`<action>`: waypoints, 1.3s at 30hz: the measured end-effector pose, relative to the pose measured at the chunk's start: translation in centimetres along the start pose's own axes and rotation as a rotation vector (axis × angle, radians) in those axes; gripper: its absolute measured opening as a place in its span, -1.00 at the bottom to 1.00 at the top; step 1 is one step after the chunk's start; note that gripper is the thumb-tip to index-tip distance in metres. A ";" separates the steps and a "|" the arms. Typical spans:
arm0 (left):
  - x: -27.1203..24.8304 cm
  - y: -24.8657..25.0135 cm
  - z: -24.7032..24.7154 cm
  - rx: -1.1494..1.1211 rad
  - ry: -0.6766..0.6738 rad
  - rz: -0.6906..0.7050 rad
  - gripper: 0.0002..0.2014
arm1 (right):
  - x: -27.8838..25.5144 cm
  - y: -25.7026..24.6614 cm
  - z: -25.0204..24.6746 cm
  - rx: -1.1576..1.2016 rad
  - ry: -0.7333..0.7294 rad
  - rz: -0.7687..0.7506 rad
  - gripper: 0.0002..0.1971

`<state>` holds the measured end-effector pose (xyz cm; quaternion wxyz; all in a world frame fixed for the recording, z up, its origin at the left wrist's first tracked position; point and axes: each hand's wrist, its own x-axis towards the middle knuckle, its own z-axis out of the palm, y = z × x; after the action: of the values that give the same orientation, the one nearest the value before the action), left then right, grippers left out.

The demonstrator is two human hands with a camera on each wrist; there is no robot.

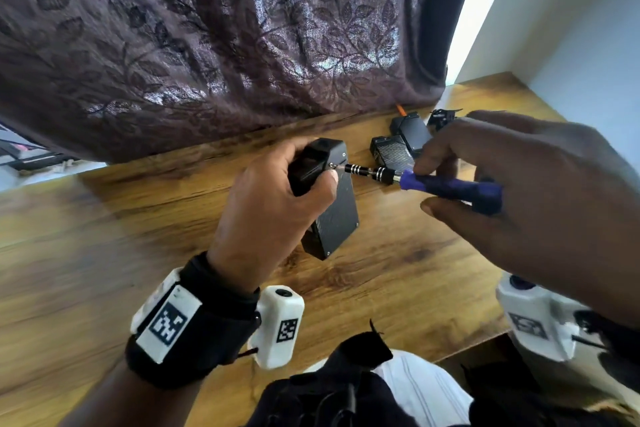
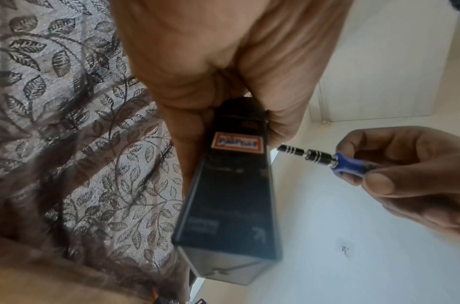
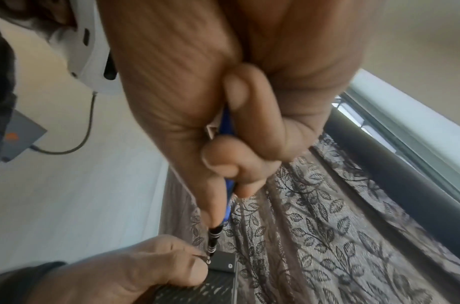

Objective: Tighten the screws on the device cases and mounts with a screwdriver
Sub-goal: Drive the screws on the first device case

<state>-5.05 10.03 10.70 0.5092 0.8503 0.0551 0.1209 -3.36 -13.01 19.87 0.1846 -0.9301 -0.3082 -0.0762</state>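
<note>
My left hand (image 1: 273, 191) grips the black device case (image 1: 332, 215), its fingers wrapped round the top, standing it on the worktop (image 1: 104, 253). My right hand (image 1: 519, 191) pinches the blue screwdriver (image 1: 446, 185), tip on a screw (image 1: 331, 166) near the case's top.

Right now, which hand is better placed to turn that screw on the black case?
Right. The right hand pinches the blue screwdriver, its tip at the screw; the left hand grips the black case.

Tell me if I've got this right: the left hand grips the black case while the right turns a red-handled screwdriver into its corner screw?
Nearly. The screwdriver handle is blue, not red, as the head view shows. The left hand grips the black case; the right hand holds the screwdriver at the screw.
</note>
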 end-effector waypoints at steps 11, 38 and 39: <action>0.1 0.4 -0.2 0.111 0.023 0.067 -0.58 | 0.3 -0.5 0.2 0.113 -0.038 0.074 -0.68; 0.1 1.5 0.2 0.213 0.026 0.135 -0.53 | 0.1 0.0 0.3 0.294 0.030 0.201 -0.79; 0.1 1.5 0.2 0.217 0.027 0.141 -0.53 | 0.1 0.0 0.3 0.362 0.001 0.233 -0.75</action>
<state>-4.97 9.18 11.91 0.4038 0.9003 0.0148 0.1615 -3.30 -12.85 19.66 0.3563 -0.9111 -0.2073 0.0020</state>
